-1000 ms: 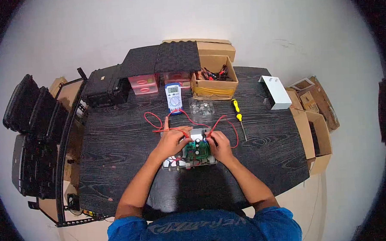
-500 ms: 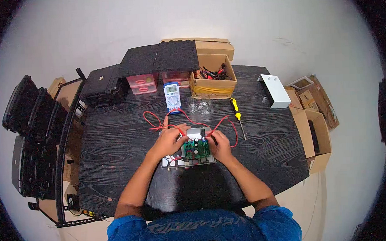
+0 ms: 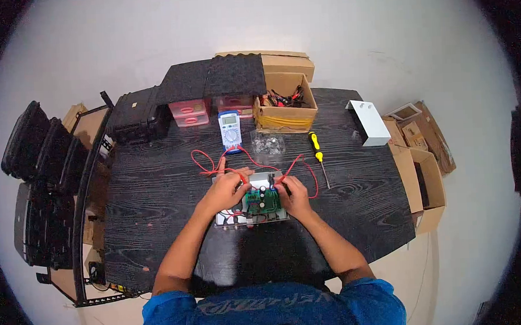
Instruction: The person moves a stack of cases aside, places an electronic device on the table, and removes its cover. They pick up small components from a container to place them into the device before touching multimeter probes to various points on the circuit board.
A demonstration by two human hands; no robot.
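Observation:
A green circuit board [image 3: 260, 203] with several upright capacitors sits in an open metal chassis [image 3: 224, 220] in front of me. My left hand [image 3: 222, 193] is over the chassis's left side, its fingers closed on a red test probe [image 3: 244, 178] pointing down towards the board. At the right side, my right hand [image 3: 296, 197] pinches another test probe [image 3: 280, 179] near the board's upper right corner. Whether the tips touch the board is hidden by my fingers. Red leads [image 3: 300, 157] run from the probes to a blue-and-white multimeter [image 3: 231, 133] behind the chassis.
A clear bag of small hardware [image 3: 268, 147] lies beside the multimeter. To the right are a yellow-black screwdriver [image 3: 316, 148] and a white metal cover [image 3: 372, 124]. Behind stand a cardboard box of cables [image 3: 286, 118], pink drawers [image 3: 190, 114] and a black case [image 3: 136, 115].
Digits showed on the multimeter's display before; now I cannot read any. The whole view has shifted slightly, and both hands keep their holds on the probes.

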